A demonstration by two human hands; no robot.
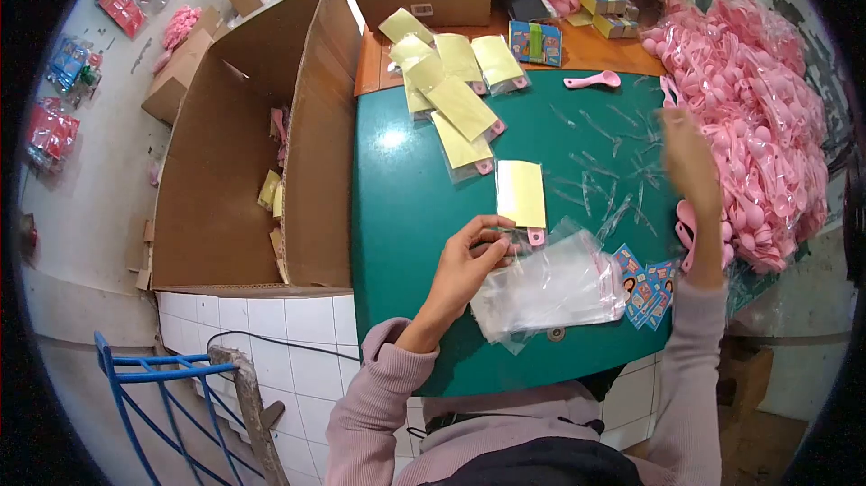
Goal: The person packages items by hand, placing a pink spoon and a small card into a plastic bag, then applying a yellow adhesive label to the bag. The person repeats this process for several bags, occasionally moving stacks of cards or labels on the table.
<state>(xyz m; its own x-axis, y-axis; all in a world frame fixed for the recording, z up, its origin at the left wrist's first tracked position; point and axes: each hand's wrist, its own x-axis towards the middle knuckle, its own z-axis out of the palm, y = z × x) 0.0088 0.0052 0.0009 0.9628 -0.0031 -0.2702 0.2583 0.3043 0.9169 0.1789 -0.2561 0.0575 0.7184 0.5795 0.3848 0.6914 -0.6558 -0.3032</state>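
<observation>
Left hand (471, 249) is pinched shut on the bottom edge of a yellow-card packet (521, 194) lying mid-surface on the green surface (397, 215), just above a stack of clear bags (552, 289). Right hand (689, 159) is up by the pink spoon pile (767, 125), but it's blurry, so I honestly can't tell if it's gripping anything. Finished packets (451, 89) are lined up further back.

The right hand (690, 161) is blurred, its fingers indistinct against the pink spoons (767, 125).
</observation>
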